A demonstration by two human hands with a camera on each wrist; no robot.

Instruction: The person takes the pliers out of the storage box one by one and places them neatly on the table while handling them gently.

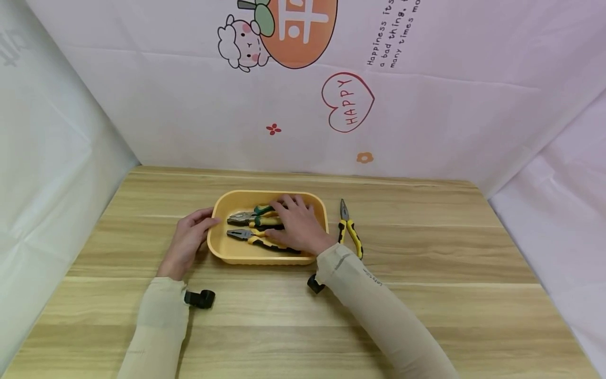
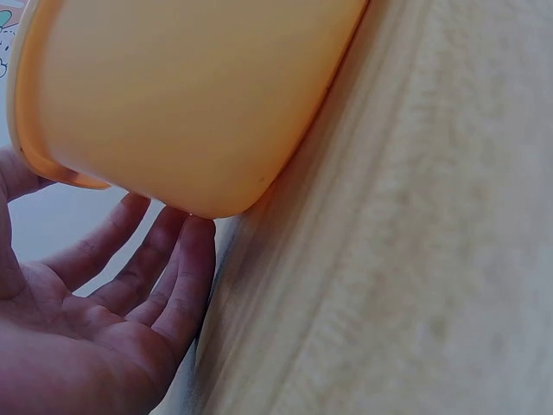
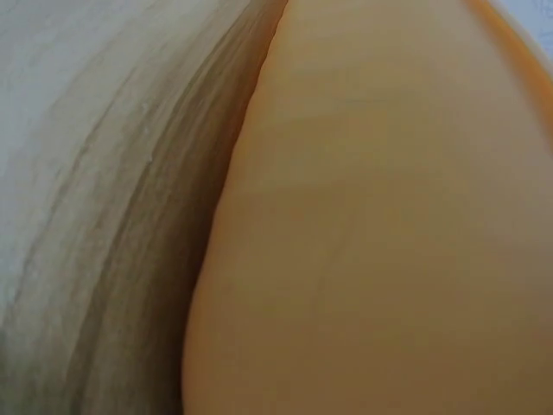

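My left hand [image 1: 188, 238] grips the left end of a yellow plastic basin [image 1: 265, 260], thumb at the rim. In the left wrist view its fingertips [image 2: 194, 233] touch the basin's outer wall. Inside lie pliers with green-and-yellow handles [image 1: 260, 210], a dark-jawed pair [image 1: 238, 222] close below, and grey-jawed pliers [image 1: 240, 235] with yellow-and-black handles. Over the right part of the basin, my right hand [image 1: 300, 226] covers parts of the handles with its fingers spread; I cannot tell whether it holds any. The right wrist view shows only the basin's outer wall [image 3: 371, 216] and table.
Long-nose pliers [image 1: 345, 211] with yellow-and-black handles lie on the wooden table [image 1: 265, 326], just right of the basin. A printed white cloth [image 1: 213, 126] hangs behind the table. Each sleeved wrist carries a black mount, the left one [image 1: 201, 299] near the table surface.
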